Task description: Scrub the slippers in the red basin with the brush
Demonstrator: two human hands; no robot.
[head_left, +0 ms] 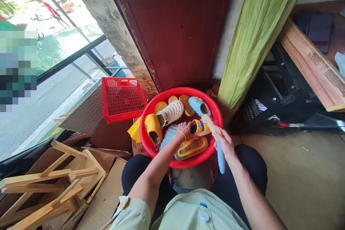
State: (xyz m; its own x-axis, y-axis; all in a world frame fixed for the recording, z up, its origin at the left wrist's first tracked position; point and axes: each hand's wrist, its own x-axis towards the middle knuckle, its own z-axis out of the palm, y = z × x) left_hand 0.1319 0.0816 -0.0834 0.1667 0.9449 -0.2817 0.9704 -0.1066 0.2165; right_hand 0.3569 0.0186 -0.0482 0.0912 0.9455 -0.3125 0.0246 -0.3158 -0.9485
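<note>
In the head view, the left hand (184, 131) has its fingers bent over the heel end of a yellow clog (198, 127) and holds it inside a round red basin (183, 164). On this clog there is a dark blue patch with pale marks like lettering, but they are too small to be read. The right hand (225, 144) has its fingers closed around a scrubbing brush (220, 156) with light blue handle; its pale bristles are over the toe of the clog, and I cannot tell if they touch. Around it in the basin lie a white clog (174, 112) with ridged upper, a light blue clog (198, 105) with small decorations, another yellow clog (153, 128) bearing a small emblem which I cannot make out, and, nearest to the person, an upturned clog (193, 147) showing its zigzag sole. Just beside the basin stands a red plastic crate (124, 116).
</note>
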